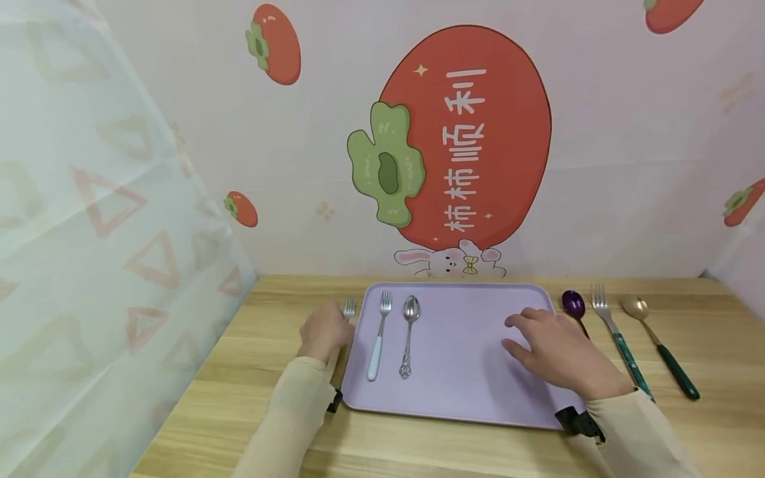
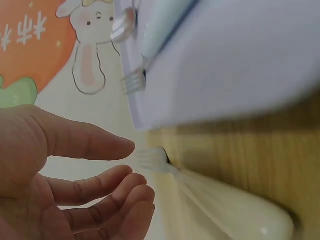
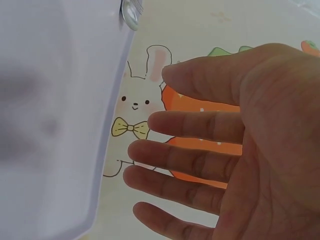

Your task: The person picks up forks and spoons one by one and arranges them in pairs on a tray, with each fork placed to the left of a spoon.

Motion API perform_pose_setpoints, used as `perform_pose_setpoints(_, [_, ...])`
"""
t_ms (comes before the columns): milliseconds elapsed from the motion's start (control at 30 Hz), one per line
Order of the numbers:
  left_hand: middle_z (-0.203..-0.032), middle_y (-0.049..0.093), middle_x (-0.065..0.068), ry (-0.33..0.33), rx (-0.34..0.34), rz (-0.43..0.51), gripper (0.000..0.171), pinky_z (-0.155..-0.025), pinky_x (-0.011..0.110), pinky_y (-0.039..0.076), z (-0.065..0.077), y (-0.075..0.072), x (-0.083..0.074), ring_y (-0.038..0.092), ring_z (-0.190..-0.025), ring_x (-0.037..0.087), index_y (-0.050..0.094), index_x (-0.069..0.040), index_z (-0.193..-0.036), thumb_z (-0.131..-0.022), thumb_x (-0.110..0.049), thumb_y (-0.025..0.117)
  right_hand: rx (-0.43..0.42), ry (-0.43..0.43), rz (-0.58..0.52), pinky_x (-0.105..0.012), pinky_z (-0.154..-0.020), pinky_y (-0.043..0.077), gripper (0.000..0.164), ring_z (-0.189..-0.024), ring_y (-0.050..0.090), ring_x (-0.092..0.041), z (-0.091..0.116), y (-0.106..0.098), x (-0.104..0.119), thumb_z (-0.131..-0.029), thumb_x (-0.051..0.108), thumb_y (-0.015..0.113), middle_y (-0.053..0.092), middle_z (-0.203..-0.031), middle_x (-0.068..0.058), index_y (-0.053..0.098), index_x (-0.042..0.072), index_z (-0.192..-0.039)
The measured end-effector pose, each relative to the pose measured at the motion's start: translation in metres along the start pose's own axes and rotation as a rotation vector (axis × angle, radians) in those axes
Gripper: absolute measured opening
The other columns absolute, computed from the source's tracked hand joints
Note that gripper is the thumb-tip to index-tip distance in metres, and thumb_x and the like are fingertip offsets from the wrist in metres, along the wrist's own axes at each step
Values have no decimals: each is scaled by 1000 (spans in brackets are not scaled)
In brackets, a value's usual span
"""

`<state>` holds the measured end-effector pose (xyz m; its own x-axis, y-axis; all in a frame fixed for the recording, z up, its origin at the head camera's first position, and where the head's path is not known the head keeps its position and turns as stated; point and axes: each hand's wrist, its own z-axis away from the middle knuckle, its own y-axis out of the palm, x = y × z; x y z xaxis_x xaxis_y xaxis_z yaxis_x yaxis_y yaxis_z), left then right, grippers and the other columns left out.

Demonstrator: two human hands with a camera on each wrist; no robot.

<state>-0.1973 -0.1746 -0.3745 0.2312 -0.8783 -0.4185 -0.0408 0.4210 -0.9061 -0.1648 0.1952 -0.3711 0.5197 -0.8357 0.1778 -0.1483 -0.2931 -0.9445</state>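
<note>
My left hand (image 1: pixel 325 330) is just left of the lilac tray (image 1: pixel 460 398), over a fork (image 1: pixel 349 308) on the table and partly covering it. In the left wrist view this fork has a cream handle (image 2: pixel 250 212); my thumb and loosely bent fingers are apart, with nothing between them. My right hand (image 1: pixel 562 348) hovers over the tray's right part, fingers spread and holding nothing. On the tray's left part lie a fork with a pale blue handle (image 1: pixel 375 358) and a silver spoon (image 1: pixel 410 332) with an ornate handle.
Right of the tray lie a purple spoon (image 1: pixel 574 305), partly hidden by my right hand, a fork with a green handle (image 1: pixel 624 352) and a gold spoon with a dark green handle (image 1: pixel 675 368). A printed cloth (image 1: pixel 323 153) hangs behind the wooden table (image 1: pixel 239 411).
</note>
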Motion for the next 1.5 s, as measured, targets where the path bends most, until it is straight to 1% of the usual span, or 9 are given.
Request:
perform_pose_setpoints(133, [-64, 49, 4, -24, 27, -16, 19, -56, 37, 38, 0, -1, 8, 46, -58, 21, 50, -10, -70, -80, -3, 65, 15, 0, -5, -51, -77, 54, 29, -89, 69, -31, 3, 1, 1, -90, 26, 76, 70, -102, -9, 73, 5, -109])
perform_pose_setpoints(233, [-67, 51, 7, -17, 50, -21, 13, -56, 38, 39, 0, -1, 12, 48, -59, 23, 53, -8, -77, -81, -3, 65, 5, 7, 1, -52, -78, 53, 29, -90, 68, -30, 6, 1, -2, -89, 26, 77, 70, -101, -9, 73, 5, -108])
perform_pose_setpoints(433, [-74, 56, 11, -16, 94, -24, 13, -58, 37, 42, -1, -5, 13, 52, -63, 26, 55, -5, -86, -80, -3, 66, -11, 9, 16, -51, -80, 54, 28, -90, 67, -31, 9, -3, -8, -88, 23, 77, 70, -100, -9, 73, 3, -108])
perform_pose_setpoints(700, [-76, 57, 13, -13, 140, -27, 12, -58, 37, 43, -3, -3, 19, 53, -64, 27, 57, -2, -93, -83, -4, 63, -54, 1, 38, -51, -78, 54, 30, -91, 67, -31, 15, -4, -13, -89, 23, 77, 69, -102, -10, 72, 3, -110])
perform_pose_setpoints(1000, [-73, 55, 12, -25, 162, -16, 10, -52, 34, 42, -7, 0, 20, 52, -61, 25, 55, -3, -89, -83, -4, 63, -33, 20, 51, -54, -81, 53, 30, -91, 67, -33, 24, -7, -19, -89, 23, 76, 69, -106, -14, 71, 2, -110])
perform_pose_setpoints(1233, [-74, 56, 13, 1, 136, 6, 10, -52, 34, 44, -11, -4, 16, 54, -62, 26, 55, -2, -87, -83, -5, 64, -82, 11, 60, -56, -80, 52, 29, -93, 67, -37, 24, -11, -23, -88, 20, 77, 69, -108, -16, 70, 2, -110])
perform_pose_setpoints(1300, [-73, 55, 11, -5, 137, 7, 10, -51, 34, 43, -11, -5, 17, 52, -61, 25, 54, -3, -87, -83, -5, 63, -67, 19, 54, -56, -81, 52, 30, -92, 67, -37, 25, -11, -23, -89, 21, 77, 69, -108, -16, 70, 2, -111])
perform_pose_setpoints(1433, [-67, 47, 6, -17, 147, 16, 12, -48, 30, 37, -7, -5, 18, 45, -55, 19, 51, -6, -79, -81, -3, 62, -29, 40, 46, -55, -81, 53, 31, -90, 67, -35, 29, -9, -20, -89, 22, 77, 69, -108, -15, 71, 2, -111])
perform_pose_setpoints(1500, [-67, 47, 5, -4, 138, 27, 13, -48, 29, 38, -5, -6, 16, 45, -55, 19, 51, -7, -77, -80, -3, 63, -31, 46, 49, -55, -80, 53, 30, -89, 67, -35, 31, -8, -20, -88, 22, 78, 69, -107, -15, 71, 3, -110])
